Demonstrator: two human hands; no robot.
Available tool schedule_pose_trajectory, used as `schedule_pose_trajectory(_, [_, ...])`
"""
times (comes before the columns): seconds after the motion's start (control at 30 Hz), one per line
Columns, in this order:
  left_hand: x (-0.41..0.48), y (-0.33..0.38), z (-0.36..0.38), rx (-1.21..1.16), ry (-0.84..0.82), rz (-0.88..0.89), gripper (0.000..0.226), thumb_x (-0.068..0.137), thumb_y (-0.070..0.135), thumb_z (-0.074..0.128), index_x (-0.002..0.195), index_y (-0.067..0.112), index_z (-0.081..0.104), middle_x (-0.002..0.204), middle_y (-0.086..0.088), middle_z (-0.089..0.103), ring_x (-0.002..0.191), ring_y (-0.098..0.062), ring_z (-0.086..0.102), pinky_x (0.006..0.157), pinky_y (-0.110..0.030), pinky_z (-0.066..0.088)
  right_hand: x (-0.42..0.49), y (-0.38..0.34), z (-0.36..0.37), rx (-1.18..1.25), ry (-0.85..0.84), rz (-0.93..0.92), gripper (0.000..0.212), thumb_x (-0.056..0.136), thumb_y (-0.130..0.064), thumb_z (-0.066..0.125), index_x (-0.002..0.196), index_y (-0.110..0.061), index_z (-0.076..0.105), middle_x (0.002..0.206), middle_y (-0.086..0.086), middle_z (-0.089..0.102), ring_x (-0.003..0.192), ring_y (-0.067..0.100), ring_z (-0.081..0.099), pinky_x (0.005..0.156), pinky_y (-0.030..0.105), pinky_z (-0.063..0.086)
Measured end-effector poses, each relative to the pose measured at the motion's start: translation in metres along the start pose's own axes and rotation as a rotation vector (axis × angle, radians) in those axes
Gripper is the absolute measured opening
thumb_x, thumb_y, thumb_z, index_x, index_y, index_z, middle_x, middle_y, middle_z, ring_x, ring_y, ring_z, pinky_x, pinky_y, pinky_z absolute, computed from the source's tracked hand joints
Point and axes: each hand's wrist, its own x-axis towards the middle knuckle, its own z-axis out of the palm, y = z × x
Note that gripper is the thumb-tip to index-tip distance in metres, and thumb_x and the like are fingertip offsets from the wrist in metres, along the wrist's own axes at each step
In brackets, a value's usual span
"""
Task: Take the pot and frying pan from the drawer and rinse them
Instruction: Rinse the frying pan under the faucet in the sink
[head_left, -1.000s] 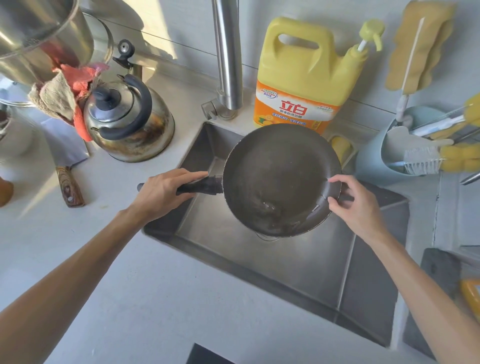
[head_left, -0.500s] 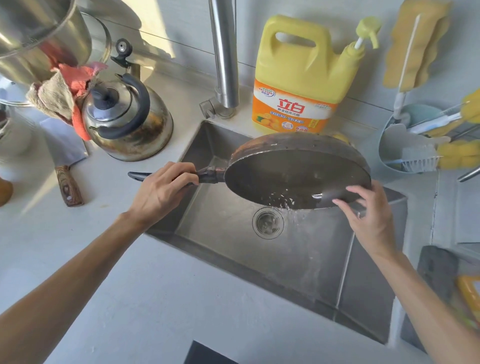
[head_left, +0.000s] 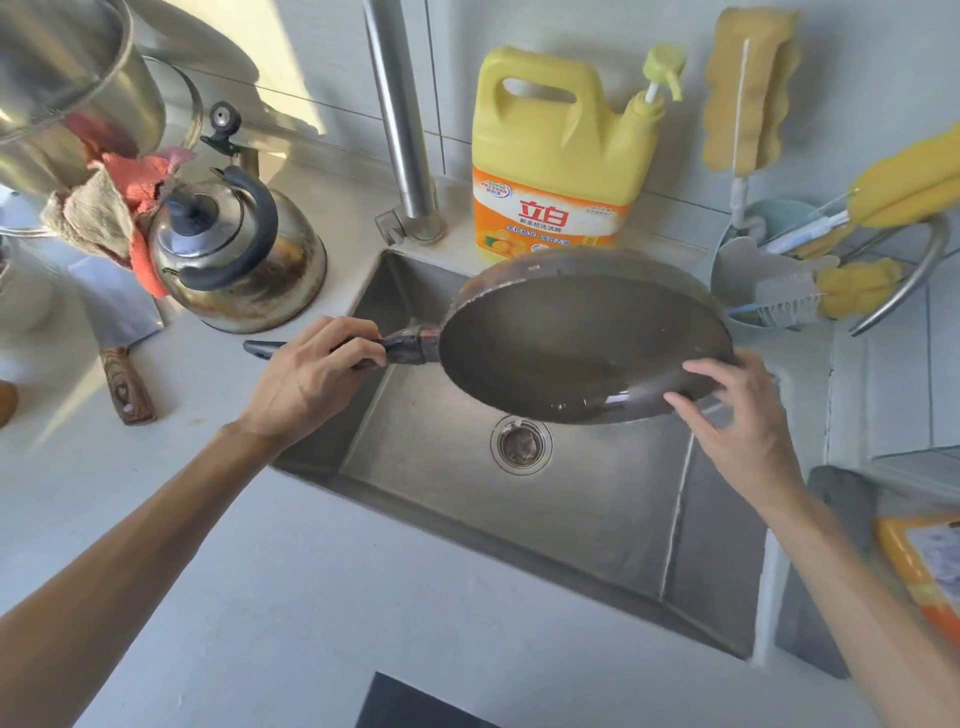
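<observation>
While left grip (head_left: 311, 379) clasps the frying pan (head_left: 571, 338) handle, right grip (head_left: 737, 415), released, touches its rim.

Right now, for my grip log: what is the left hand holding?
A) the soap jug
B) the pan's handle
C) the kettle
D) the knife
B: the left hand grips the pan by its handle, above the sink.
</observation>
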Motion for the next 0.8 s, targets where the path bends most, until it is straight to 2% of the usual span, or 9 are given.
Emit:
schedule_pose_trajectory(0.07, [0.001,0.001,-0.008,-0.073,-0.115,-0.032,0.013,0.101,0.024,0.062,0.113,0.019,0.063,0.113,-0.003,0.068,0.089,-0.027,0.066,0.067,-0.040,0.058,0.002,-0.006,-0.010,0.184,-0.079,0.112,0.052,0.087,-0.003,0.078,0.128,-0.029,0.061,0.125,-0.011,0.061,0.113,-0.004,0.060,0.095,0.008,0.049])
schedule_pose_trajectory(0.13, [0.002,0.004,-0.017,-0.144,-0.225,-0.082,0.028,0.099,0.031,0.064,0.124,0.018,0.065,0.112,0.001,0.069,0.094,-0.022,0.066,0.072,-0.037,0.058,0.005,-0.010,-0.021,0.333,-0.161,0.245,0.059,0.088,-0.001,0.076,0.128,-0.041,0.060,0.121,-0.025,0.067,0.110,0.001,0.067,0.092,0.013,0.054])
schedule_pose_trajectory(0.27, [0.004,0.013,-0.034,-0.202,-0.390,-0.168,0.041,0.092,0.022,0.077,0.131,0.027,0.066,0.111,0.010,0.070,0.095,-0.017,0.067,0.079,-0.033,0.056,0.002,-0.012,-0.039,0.434,-0.315,0.469,0.059,0.088,-0.002,0.076,0.126,-0.044,0.063,0.109,-0.006,0.077,0.100,0.019,0.074,0.099,0.035,0.057])
schedule_pose_trajectory(0.4, [0.016,0.023,-0.046,-0.228,-0.536,-0.180,0.043,0.089,0.026,0.079,0.129,0.037,0.065,0.112,0.017,0.071,0.094,-0.014,0.069,0.079,-0.039,0.058,-0.019,-0.025,-0.062,0.440,-0.424,0.618,0.054,0.088,-0.015,0.078,0.125,-0.051,0.064,0.112,-0.005,0.074,0.101,0.007,0.070,0.110,0.037,0.049])
schedule_pose_trajectory(0.5, [0.032,0.033,-0.054,-0.271,-0.622,-0.158,0.043,0.090,0.030,0.078,0.127,0.046,0.062,0.114,0.019,0.071,0.095,-0.010,0.069,0.082,-0.037,0.057,-0.044,-0.043,-0.086,0.492,-0.369,0.706,0.054,0.083,-0.025,0.079,0.129,-0.050,0.063,0.116,0.008,0.073,0.105,0.016,0.070,0.114,0.043,0.046])
schedule_pose_trajectory(0.57, [0.043,0.043,-0.059,-0.278,-0.606,-0.118,0.044,0.090,0.030,0.078,0.126,0.049,0.061,0.113,0.021,0.070,0.095,-0.010,0.069,0.079,-0.033,0.056,-0.067,-0.058,-0.103,0.501,-0.305,0.749,0.058,0.075,-0.035,0.079,0.129,-0.049,0.064,0.115,0.012,0.073,0.108,0.021,0.070,0.113,0.043,0.046])
schedule_pose_trajectory(0.67, [0.064,0.061,-0.063,-0.288,-0.588,-0.009,0.044,0.089,0.032,0.078,0.128,0.045,0.065,0.112,0.033,0.063,0.094,-0.007,0.068,0.076,-0.030,0.056,-0.105,-0.077,-0.127,0.522,-0.155,0.804,0.055,0.083,-0.015,0.079,0.126,-0.045,0.065,0.120,0.018,0.072,0.111,0.035,0.068,0.110,0.045,0.050])
schedule_pose_trajectory(0.73, [0.078,0.074,-0.062,-0.293,-0.604,0.075,0.043,0.089,0.035,0.076,0.129,0.046,0.065,0.111,0.037,0.061,0.096,-0.004,0.066,0.077,-0.032,0.057,-0.134,-0.090,-0.141,0.522,-0.081,0.838,0.056,0.088,-0.002,0.075,0.125,-0.043,0.066,0.121,0.013,0.074,0.112,0.031,0.069,0.108,0.039,0.052])
schedule_pose_trajectory(0.8, [0.090,0.092,-0.060,-0.319,-0.608,0.155,0.042,0.089,0.042,0.074,0.129,0.050,0.063,0.112,0.040,0.061,0.098,0.002,0.064,0.076,-0.029,0.056,-0.168,-0.105,-0.155,0.526,-0.010,0.892,0.057,0.088,0.001,0.074,0.123,-0.044,0.067,0.119,0.002,0.076,0.112,0.023,0.071,0.101,0.031,0.053])
